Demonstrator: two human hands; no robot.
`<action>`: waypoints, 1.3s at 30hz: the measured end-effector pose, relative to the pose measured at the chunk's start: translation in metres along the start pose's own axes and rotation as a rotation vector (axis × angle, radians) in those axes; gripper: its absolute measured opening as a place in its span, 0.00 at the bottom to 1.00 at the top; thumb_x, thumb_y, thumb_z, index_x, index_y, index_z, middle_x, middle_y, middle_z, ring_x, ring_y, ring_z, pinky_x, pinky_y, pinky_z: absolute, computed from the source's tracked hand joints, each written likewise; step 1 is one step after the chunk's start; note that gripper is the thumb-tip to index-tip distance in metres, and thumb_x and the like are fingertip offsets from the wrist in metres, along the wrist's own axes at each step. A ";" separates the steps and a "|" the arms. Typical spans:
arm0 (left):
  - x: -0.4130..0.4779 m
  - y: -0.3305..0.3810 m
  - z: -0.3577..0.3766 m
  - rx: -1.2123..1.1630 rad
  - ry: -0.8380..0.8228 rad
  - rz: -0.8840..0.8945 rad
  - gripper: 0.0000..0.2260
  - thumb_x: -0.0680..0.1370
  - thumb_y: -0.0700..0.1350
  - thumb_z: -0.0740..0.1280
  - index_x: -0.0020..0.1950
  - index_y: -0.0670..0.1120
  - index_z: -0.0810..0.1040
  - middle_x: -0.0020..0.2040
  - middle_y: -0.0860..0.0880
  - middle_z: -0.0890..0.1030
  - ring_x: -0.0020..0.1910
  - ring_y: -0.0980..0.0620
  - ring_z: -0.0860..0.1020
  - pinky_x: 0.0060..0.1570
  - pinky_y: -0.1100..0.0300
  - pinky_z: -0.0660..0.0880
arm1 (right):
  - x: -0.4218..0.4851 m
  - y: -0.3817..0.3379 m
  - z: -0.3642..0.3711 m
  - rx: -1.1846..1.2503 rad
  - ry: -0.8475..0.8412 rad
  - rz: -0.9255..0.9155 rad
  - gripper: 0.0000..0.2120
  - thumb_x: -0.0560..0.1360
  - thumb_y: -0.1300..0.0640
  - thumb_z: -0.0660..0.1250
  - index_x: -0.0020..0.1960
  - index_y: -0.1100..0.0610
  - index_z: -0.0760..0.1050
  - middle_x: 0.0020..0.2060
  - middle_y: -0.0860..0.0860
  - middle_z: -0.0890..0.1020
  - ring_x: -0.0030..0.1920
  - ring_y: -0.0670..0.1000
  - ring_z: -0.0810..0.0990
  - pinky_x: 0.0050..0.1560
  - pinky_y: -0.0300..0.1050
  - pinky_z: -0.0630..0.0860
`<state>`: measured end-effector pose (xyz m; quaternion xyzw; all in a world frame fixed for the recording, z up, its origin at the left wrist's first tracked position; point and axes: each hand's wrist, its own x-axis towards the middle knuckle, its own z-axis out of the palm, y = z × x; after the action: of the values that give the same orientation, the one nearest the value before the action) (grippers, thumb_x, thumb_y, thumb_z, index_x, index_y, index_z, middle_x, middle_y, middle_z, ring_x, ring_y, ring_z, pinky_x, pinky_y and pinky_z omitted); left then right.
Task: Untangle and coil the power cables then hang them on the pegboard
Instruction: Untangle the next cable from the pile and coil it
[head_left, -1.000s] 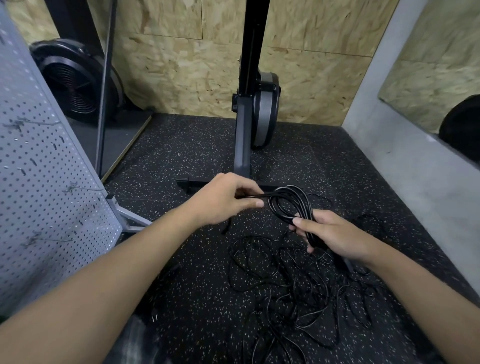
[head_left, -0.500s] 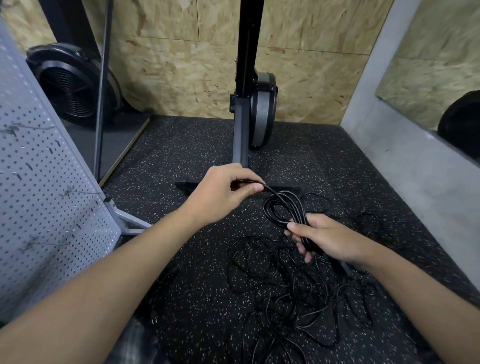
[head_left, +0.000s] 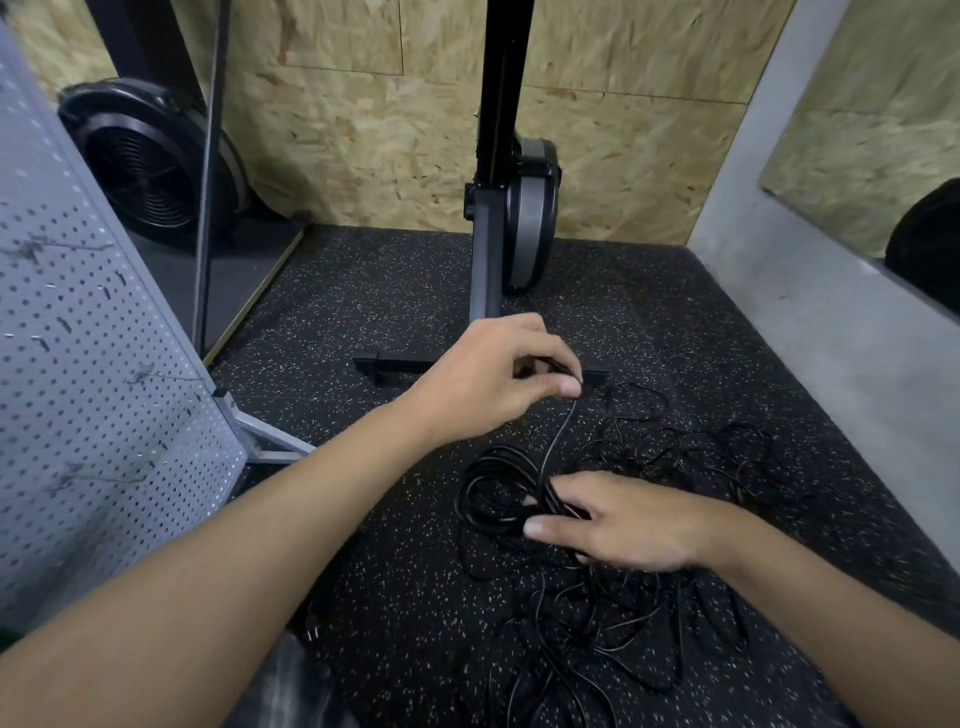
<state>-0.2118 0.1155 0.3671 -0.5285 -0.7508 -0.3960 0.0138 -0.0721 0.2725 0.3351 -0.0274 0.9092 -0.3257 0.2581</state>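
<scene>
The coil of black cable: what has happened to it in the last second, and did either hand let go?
The right hand lowered the coil toward the floor, beside the tangled cables. The left hand drew apart from the coil, so the strand its fingers pinch now runs out longer. Neither hand let go. The pegboard and the tangle look unchanged.

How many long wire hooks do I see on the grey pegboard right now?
3. Upper long wire hook, middle one near the grey perforated pegboard's right edge, lower one. Others may lie outside the frame.
</scene>
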 end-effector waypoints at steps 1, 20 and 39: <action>0.001 -0.005 0.000 -0.036 -0.019 -0.051 0.05 0.76 0.50 0.77 0.51 0.51 0.88 0.43 0.54 0.80 0.41 0.58 0.77 0.43 0.70 0.69 | -0.001 -0.003 0.001 -0.054 0.012 -0.033 0.08 0.84 0.41 0.62 0.48 0.41 0.73 0.39 0.38 0.79 0.37 0.36 0.76 0.42 0.36 0.73; -0.019 -0.044 0.058 -0.051 -0.332 -0.535 0.17 0.83 0.60 0.66 0.41 0.53 0.86 0.33 0.59 0.82 0.31 0.64 0.76 0.38 0.62 0.71 | 0.005 0.027 -0.024 0.055 0.748 0.094 0.18 0.81 0.47 0.70 0.65 0.52 0.68 0.47 0.45 0.77 0.49 0.46 0.79 0.49 0.42 0.69; -0.015 0.004 0.039 0.573 -0.460 0.230 0.13 0.86 0.54 0.62 0.58 0.47 0.80 0.53 0.50 0.82 0.51 0.47 0.82 0.44 0.55 0.72 | 0.010 0.037 -0.023 -0.049 0.173 0.197 0.16 0.87 0.48 0.57 0.74 0.47 0.64 0.63 0.46 0.74 0.65 0.49 0.74 0.69 0.53 0.71</action>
<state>-0.1861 0.1279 0.3360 -0.6590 -0.7504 -0.0368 0.0364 -0.0874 0.3123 0.3230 0.0838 0.9339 -0.2779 0.2087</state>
